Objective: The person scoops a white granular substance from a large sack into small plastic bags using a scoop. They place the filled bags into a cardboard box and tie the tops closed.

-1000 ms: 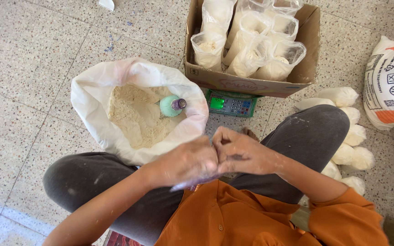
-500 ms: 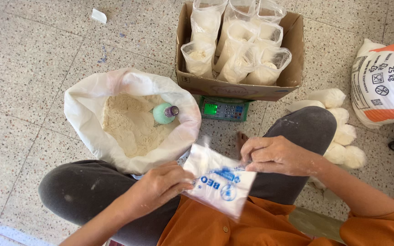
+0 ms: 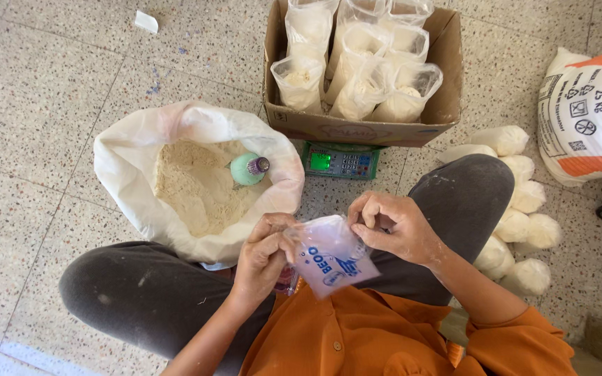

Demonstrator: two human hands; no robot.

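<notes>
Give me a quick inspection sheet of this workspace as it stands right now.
Surface: speckled terrazzo floor, person seated on it.
Job's things: small printed plastic bag, looks empty, held by both hands over the lap; open white sack of flour with a green scoop in it.
Clutter: cardboard box of filled bags; tied white bags beside the knee; paper scrap.
Grippers: left hand and right hand pinch the bag's edges.
Cables: nothing seen.
Surroundings: digital scale; large printed sack.

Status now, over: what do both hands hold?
Left hand and right hand both grip small plastic bag, bag empty. Open flour sack ahead. Nothing between.
</notes>
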